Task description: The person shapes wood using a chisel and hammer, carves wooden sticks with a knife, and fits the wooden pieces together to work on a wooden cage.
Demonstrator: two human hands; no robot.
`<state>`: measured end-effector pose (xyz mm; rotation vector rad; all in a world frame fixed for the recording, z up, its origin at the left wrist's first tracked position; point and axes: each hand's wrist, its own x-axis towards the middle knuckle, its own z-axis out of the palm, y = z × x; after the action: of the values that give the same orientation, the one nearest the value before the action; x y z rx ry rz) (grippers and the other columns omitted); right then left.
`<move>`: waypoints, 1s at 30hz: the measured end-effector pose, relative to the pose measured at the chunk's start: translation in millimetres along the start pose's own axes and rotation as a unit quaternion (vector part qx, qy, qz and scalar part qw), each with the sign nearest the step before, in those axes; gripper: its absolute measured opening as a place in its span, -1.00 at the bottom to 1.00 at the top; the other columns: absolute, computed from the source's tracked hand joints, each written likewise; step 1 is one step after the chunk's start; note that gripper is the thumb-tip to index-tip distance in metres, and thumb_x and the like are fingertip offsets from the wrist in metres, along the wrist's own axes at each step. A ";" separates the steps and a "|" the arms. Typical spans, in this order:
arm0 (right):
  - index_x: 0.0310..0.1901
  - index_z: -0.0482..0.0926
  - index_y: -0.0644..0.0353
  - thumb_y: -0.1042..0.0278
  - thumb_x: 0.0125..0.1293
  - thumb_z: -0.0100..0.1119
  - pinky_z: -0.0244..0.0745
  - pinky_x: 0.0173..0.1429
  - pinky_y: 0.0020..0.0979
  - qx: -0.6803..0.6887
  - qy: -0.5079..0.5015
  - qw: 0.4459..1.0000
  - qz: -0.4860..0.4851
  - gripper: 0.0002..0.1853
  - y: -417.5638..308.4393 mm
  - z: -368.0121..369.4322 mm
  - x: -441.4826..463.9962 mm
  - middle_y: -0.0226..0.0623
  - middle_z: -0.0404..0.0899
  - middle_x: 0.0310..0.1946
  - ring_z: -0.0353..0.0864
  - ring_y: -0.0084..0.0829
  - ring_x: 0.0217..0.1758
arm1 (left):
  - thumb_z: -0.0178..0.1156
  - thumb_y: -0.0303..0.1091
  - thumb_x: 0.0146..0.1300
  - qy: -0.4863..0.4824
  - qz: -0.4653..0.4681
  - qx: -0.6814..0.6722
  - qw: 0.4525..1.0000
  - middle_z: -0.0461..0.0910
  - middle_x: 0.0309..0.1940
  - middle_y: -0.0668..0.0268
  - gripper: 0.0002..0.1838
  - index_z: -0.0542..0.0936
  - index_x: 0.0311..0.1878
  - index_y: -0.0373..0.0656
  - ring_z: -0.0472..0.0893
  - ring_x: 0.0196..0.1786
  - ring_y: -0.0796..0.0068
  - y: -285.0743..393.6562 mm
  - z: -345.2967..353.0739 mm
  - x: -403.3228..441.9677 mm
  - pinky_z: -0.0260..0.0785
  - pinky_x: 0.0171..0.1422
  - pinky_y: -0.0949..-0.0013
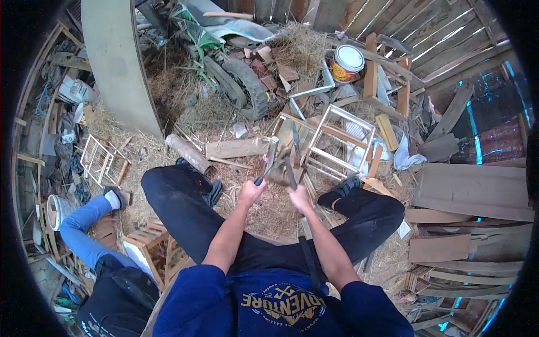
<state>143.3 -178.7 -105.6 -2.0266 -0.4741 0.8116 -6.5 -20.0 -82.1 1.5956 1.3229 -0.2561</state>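
Clamping the fingers of the left hand on a dark-handled tool, and clamping the fingers of the right hand on a long brown shaft. Holding both over the straw-covered floor, between two dark shoes set wide apart, and pointing their upper ends toward the far side; looking too tangled there to tell touching from overlapping. Sitting with dark-trousered knees spread left and right, and wearing a blue T-shirt. Facing, just beyond the hands, a flat plank on the floor, a round log near the plank's left end, and a pale wooden frame to the right. Facing, farther off, a tyre among debris, a lidded white bucket at the far right and a tall pale panel at the far left. Sitting near a slatted wooden piece and another person in blue trousers, both on the left; having stacked boards on the right.
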 end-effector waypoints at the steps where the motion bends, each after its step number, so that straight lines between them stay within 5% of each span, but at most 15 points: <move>1: -0.47 0.48 0.24 0.10 0.30 0.23 0.24 -0.58 -0.23 -0.024 -0.018 0.999 0.027 -0.63 2.9 -0.9 -1.5 -0.39 0.40 -0.71 0.38 -0.50 -0.69 | 0.17 0.31 0.12 0.006 0.011 0.018 1.000 0.71 -0.27 -0.08 -0.33 0.73 -0.19 -0.22 0.71 -0.09 -0.08 4.0 -1.0 4.0 0.52 0.03 0.06; 7: -0.53 0.37 0.09 0.24 0.30 0.20 0.10 -0.79 -0.39 0.159 0.008 0.970 0.182 -0.70 -24.5 -2.8 -25.2 -0.52 0.24 -0.77 0.24 -0.58 -0.83 | 0.15 0.37 0.09 0.031 0.019 0.119 0.992 0.70 -0.23 -0.13 -0.26 0.73 -0.14 -0.24 0.70 -0.07 -0.09 -57.1 23.3 15.3 0.52 0.04 0.04; 11: -0.48 0.34 0.09 0.24 0.31 0.20 0.09 -0.78 -0.42 0.114 0.041 0.985 0.124 -0.72 -18.8 -13.0 -35.2 -0.53 0.24 -0.77 0.22 -0.60 -0.83 | 0.15 0.39 0.09 0.002 -0.022 0.125 0.992 0.70 -0.19 -0.12 -0.25 0.73 -0.13 -0.24 0.70 -0.05 -0.06 -41.4 22.6 3.8 0.52 0.04 0.04; 15: -0.52 0.35 0.13 0.22 0.31 0.22 0.11 -0.76 -0.38 0.180 0.030 0.971 0.157 -0.67 -29.3 -11.8 -31.1 -0.49 0.26 -0.78 0.27 -0.53 -0.84 | 0.16 0.40 0.12 0.006 -0.017 0.030 0.999 0.68 -0.44 -0.08 -0.25 0.73 -0.24 -0.26 0.73 -0.25 -0.01 -14.5 -4.1 -18.9 0.52 -0.09 0.05; 20: -0.51 0.35 0.12 0.22 0.32 0.21 0.11 -0.76 -0.40 0.165 0.034 0.983 0.078 -0.68 -35.2 -7.6 -24.9 -0.52 0.26 -0.78 0.27 -0.57 -0.83 | 0.20 0.34 0.20 0.062 0.050 -0.066 0.995 0.55 -0.67 0.22 -0.31 0.66 -0.45 -0.27 0.59 -0.54 0.40 -35.8 5.6 17.9 0.38 -0.39 0.22; 23: -0.48 0.32 0.09 0.24 0.34 0.18 0.08 -0.79 -0.46 0.143 0.018 0.989 0.036 -0.70 -7.3 1.5 -20.7 -0.54 0.24 -0.79 0.23 -0.61 -0.85 | 0.19 0.35 0.20 0.052 0.069 -0.109 0.990 0.51 -0.68 0.27 -0.30 0.64 -0.46 -0.27 0.53 -0.54 0.49 -13.7 -2.5 1.3 0.35 -0.39 0.23; 25: -0.49 0.33 0.09 0.23 0.34 0.19 0.07 -0.79 -0.46 0.166 -0.007 0.981 0.103 -0.69 -38.0 -5.7 -36.1 -0.54 0.24 -0.79 0.23 -0.61 -0.85 | 0.17 0.34 0.23 0.041 0.064 -0.108 0.991 0.52 -0.66 0.22 -0.30 0.63 -0.46 -0.28 0.56 -0.49 0.37 -13.8 5.7 1.1 0.37 -0.33 0.19; 30: -0.54 0.30 0.08 0.26 0.31 0.21 0.08 -0.79 -0.44 0.083 0.007 0.996 0.011 -0.66 22.2 7.7 -24.5 -0.54 0.23 -0.78 0.22 -0.59 -0.84 | 0.14 0.37 0.18 0.023 0.037 -0.038 0.998 0.65 -0.52 0.04 -0.26 0.68 -0.43 -0.31 0.69 -0.34 0.13 -43.4 35.5 16.2 0.47 -0.17 0.11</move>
<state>120.9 -200.8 -118.4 -1.8845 -0.3656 0.8226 -21.9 -42.3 -133.8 1.5911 1.2915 -0.1240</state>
